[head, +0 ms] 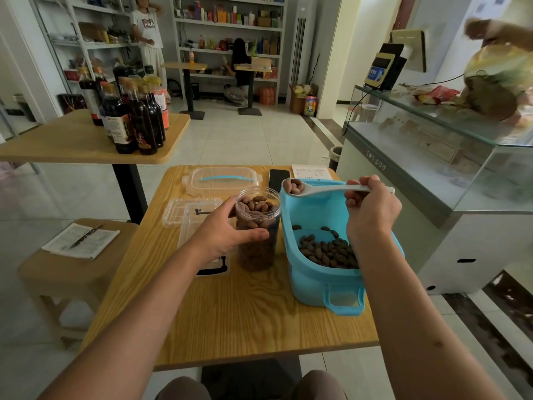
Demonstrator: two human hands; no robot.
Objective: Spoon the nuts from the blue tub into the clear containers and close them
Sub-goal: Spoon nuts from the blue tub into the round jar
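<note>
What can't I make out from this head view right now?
- Clear round jar: its near-left side is covered by the left hand.
- White plastic spoon: mid-handle is wrapped by the right hand.
- Blue plastic tub: the right forearm hides part of the brown nuts.
- White paper sheet: print too small.

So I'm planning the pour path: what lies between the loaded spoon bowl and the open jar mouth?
Head view: only the blue tub's far-left rim corner; the spoon sits just right of the jar.

Pale tiled floor [259,140]. Shelving [227,24] lined far wall. Glass counter [432,134] stood right; bottle-laden wooden table [72,140] left.
</note>
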